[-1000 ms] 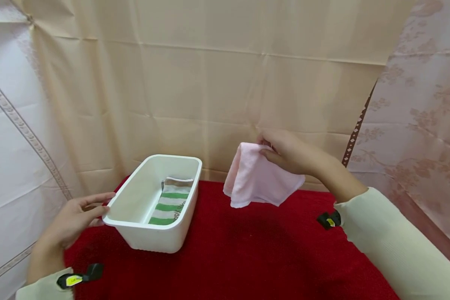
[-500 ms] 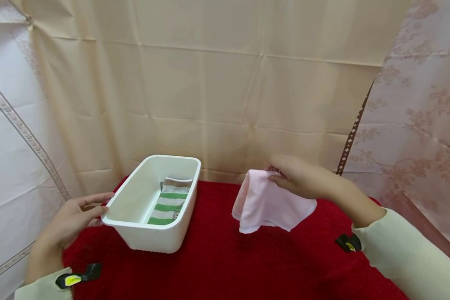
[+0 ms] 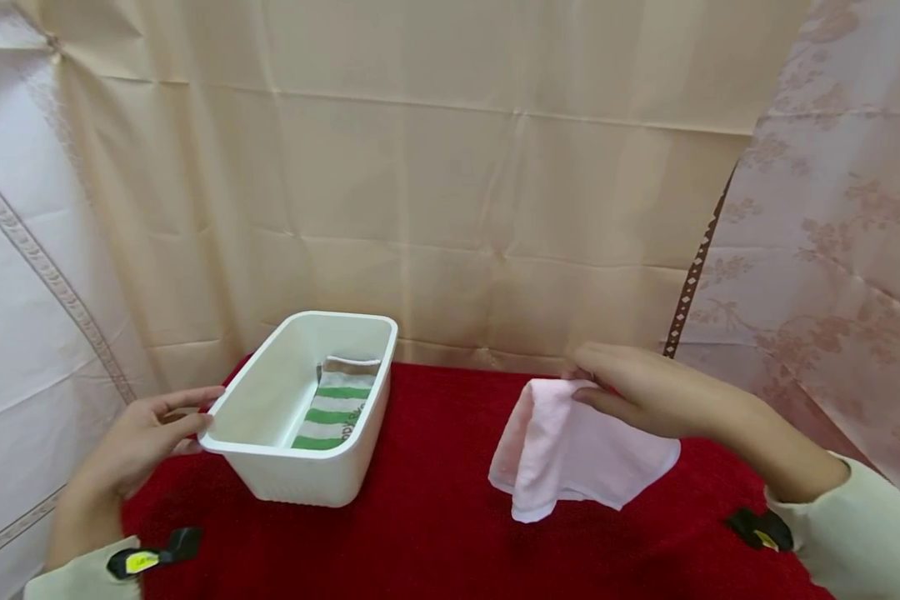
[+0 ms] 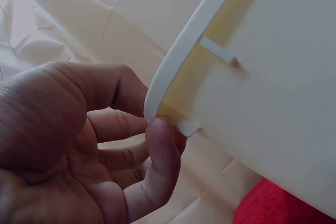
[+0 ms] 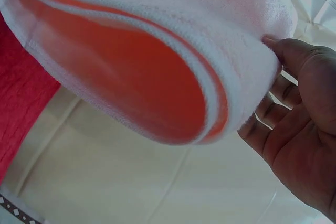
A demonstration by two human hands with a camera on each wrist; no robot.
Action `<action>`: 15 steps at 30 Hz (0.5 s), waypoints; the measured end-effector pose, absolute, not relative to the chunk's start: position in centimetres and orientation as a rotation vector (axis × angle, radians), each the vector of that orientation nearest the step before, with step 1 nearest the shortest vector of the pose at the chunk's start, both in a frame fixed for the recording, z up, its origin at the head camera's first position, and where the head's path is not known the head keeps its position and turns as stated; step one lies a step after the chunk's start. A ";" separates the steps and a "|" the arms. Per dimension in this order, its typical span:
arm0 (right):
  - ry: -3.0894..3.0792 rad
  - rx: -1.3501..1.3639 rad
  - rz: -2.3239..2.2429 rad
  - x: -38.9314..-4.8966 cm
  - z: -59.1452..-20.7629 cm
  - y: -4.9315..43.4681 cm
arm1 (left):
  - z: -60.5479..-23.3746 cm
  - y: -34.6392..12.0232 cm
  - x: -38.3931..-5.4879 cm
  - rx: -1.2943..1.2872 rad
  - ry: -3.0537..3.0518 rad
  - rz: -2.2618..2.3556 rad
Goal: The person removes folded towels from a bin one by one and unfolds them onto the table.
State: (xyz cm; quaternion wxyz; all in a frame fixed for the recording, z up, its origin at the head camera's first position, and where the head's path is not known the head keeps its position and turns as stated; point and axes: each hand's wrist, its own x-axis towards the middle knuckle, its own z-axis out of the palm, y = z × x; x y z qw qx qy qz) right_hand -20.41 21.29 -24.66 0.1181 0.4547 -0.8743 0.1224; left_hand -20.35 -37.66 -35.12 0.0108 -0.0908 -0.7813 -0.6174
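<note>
My left hand (image 3: 138, 437) pinches the near left corner of a white plastic basin (image 3: 292, 475). The left wrist view shows the fingers (image 4: 165, 166) around its rim (image 4: 178, 51). Inside the basin a folded cloth with green and white stripes (image 3: 333, 404) lies along the right side, some dark lettering on it. Over the red cloth, my right hand (image 3: 630, 392) holds a folded pink towel (image 3: 570, 450) by its top edge. The towel hangs down in layers, and the right wrist view looks into its open fold (image 5: 131, 77). Whether its lower edge touches the surface I cannot tell.
A red cloth (image 3: 435, 500) covers the work surface. Behind it hangs a beige curtain (image 3: 420, 192), with a pale patterned curtain (image 3: 855, 233) on the right and a white one (image 3: 30, 333) on the left.
My right hand has moved down and to the right with the pink towel, away from the basin and lower over the red cloth. The left hand stays at the basin's corner.
</note>
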 end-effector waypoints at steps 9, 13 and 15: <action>-2.547 1.350 0.359 -20.1 -25.3 22.0 | -35.5 -38.0 -20.3 -0.341 -2.393 -1.991; -2.579 1.376 0.367 -19.8 -25.4 22.0 | -35.5 -37.9 -20.3 -0.350 -2.390 -1.987; -2.605 1.395 0.385 -19.5 -25.3 22.0 | -35.4 -37.9 -20.3 -0.349 -2.395 -1.974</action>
